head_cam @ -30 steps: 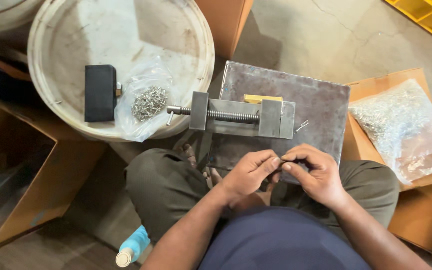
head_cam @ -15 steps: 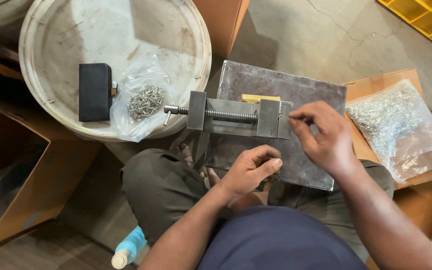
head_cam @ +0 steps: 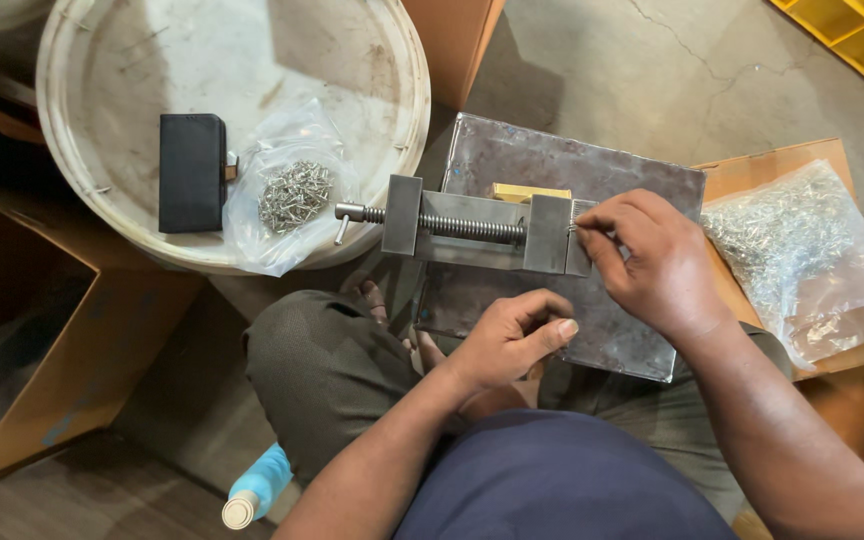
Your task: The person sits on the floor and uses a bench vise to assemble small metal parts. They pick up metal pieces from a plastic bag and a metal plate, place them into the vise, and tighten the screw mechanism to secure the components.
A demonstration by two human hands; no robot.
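Head view, sole view.

1. Small steel vise (head_cam: 472, 232): lies flat on a grey metal plate (head_cam: 592, 165), screw handle pointing left, just above the person's lap.
2. Brass block (head_cam: 527, 192): touches the far side of the vise.
3. Right hand (head_cam: 652, 265): at the right end of the vise. Thumb and forefinger are pinched together against the end face. Whether a small piece sits between them cannot be told.
4. Left hand (head_cam: 507, 345): near the front edge of the plate, apart from the vise. The fingers are loosely curled, thumb laid on forefinger. Nothing shows in it.
5. Small clear bag of screws (head_cam: 292, 195): on a white round drum lid (head_cam: 252, 60), just left of the vise handle.
6. Black box (head_cam: 192, 172): on the same lid, beside the small bag.
7. Large clear bag of metal parts (head_cam: 802, 250): on cardboard, right of the plate.
8. Open cardboard box (head_cam: 72, 340): far left.
9. Blue bottle (head_cam: 257, 485): on the floor by the knee.
10. Yellow crate (head_cam: 852, 40): top right corner.

Step in hand, as judged: fine fingertip work at the end of the vise. Any further move there calls for a steady pinch and a vise that stays put.
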